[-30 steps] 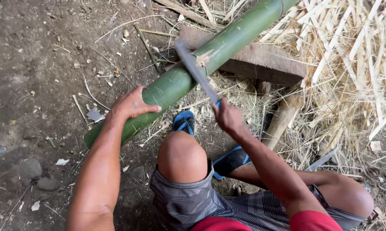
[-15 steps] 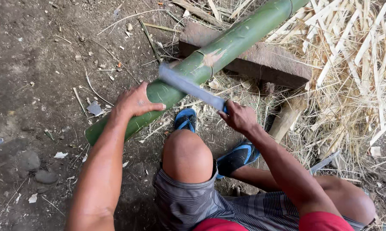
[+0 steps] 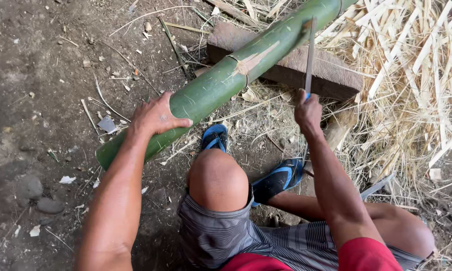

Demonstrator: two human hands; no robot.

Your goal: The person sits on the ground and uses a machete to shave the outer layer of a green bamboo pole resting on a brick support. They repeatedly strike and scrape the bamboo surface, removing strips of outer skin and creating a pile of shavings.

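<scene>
Green bamboo, a thick pole (image 3: 221,80), lies slantwise across the dirt ground (image 3: 45,60), its upper stretch propped on a dark wooden block (image 3: 331,75) and its lower end resting on the earth near the person's knee. To the right spreads a heap of pale split bamboo strips (image 3: 411,65).

The step in hand looks like chopping at the pole's skin: a pale gash already shows at the node above the block. The left hand (image 3: 158,116) lies flat on the lower part of the pole, fingers spread over it, pinning it down. The right hand (image 3: 307,111) is closed round the handle of a long blade (image 3: 309,57), which stands nearly edge-on, its tip meeting the pole. A next stroke would call for a firm hold with the left hand, kept well apart from the blade's path.

Blue sandals (image 3: 278,178) show beside the bent knee. The handle is buried in the fist; the blade's shape is hard to read edge-on, and whether it bites in or merely touches I cannot tell. The pole's top runs out of frame.
</scene>
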